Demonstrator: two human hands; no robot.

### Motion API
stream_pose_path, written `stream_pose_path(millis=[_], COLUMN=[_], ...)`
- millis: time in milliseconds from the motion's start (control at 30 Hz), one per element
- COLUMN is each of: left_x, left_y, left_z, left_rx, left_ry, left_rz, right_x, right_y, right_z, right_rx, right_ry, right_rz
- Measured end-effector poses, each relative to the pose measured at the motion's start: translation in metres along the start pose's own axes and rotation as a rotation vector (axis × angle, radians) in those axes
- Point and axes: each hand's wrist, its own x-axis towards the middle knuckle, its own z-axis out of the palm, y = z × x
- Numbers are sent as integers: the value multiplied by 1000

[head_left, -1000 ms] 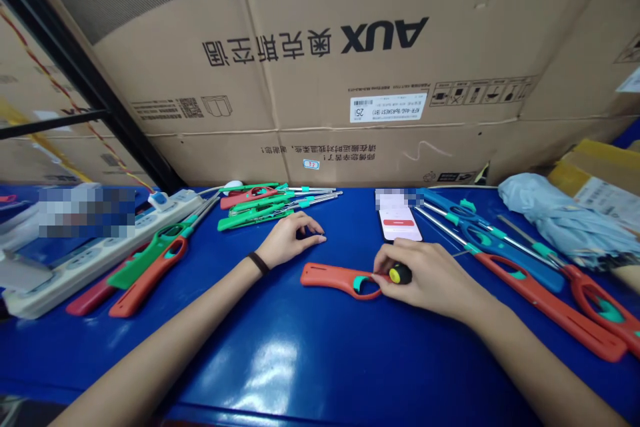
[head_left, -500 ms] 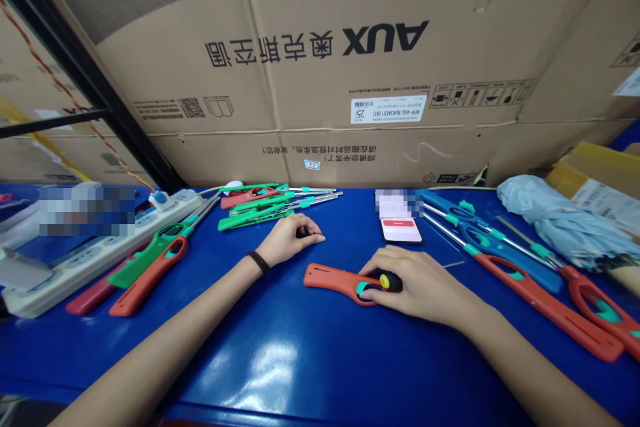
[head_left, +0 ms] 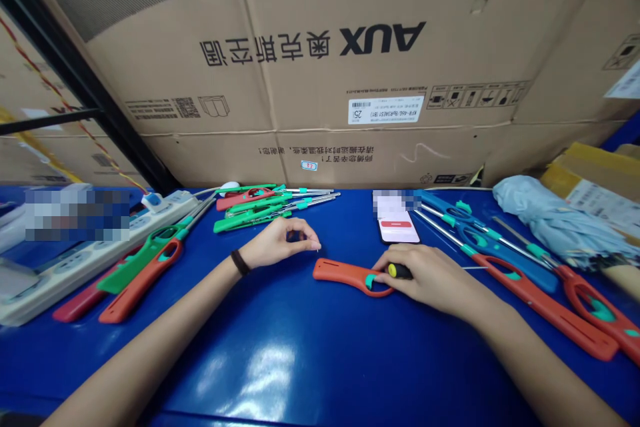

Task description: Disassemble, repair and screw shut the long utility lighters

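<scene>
My right hand (head_left: 425, 273) is shut on a screwdriver (head_left: 400, 271) with a yellow and black handle. Its tip is hidden behind my fingers, against the teal-trimmed ring end of an orange lighter handle (head_left: 340, 272) lying flat on the blue table (head_left: 280, 340). My left hand (head_left: 283, 243) rests on the table to the left of that handle, with thumb and forefinger curled into a ring. Something tiny and pale may sit at the fingertips, but it is too small to tell.
Green and red lighters (head_left: 265, 207) lie at the back. More lighters (head_left: 145, 267) lie beside a white power strip (head_left: 60, 277). A phone (head_left: 397, 230) and blue and orange lighters (head_left: 530, 287) lie right, near a folded grey-blue cloth (head_left: 555, 227). A large cardboard box (head_left: 320, 67) stands behind the table.
The orange handle has shifted right and turned slightly under my right hand. The screwdriver now lies nearer the ring end. My left fingertips have drawn together.
</scene>
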Motion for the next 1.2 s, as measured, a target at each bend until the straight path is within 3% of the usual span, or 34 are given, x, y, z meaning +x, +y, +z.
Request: stream_pose_path(millis=[100,300,767,1200], left_x=[-2,-3,-8,-13], left_y=[9,9,16,14], left_z=[2,13,6,7], left_rx=[16,121,263,268], left_ry=[-44,-7,-91,-21], left_rz=[66,142,240,321], right_x=[1,0,0,0], right_y=[2,4,6,8], right_z=[-2,0,1,-2], right_rx=[-66,-58,-86,-67], right_ry=[23,24,41,38], right_rz=[34,8,24,43])
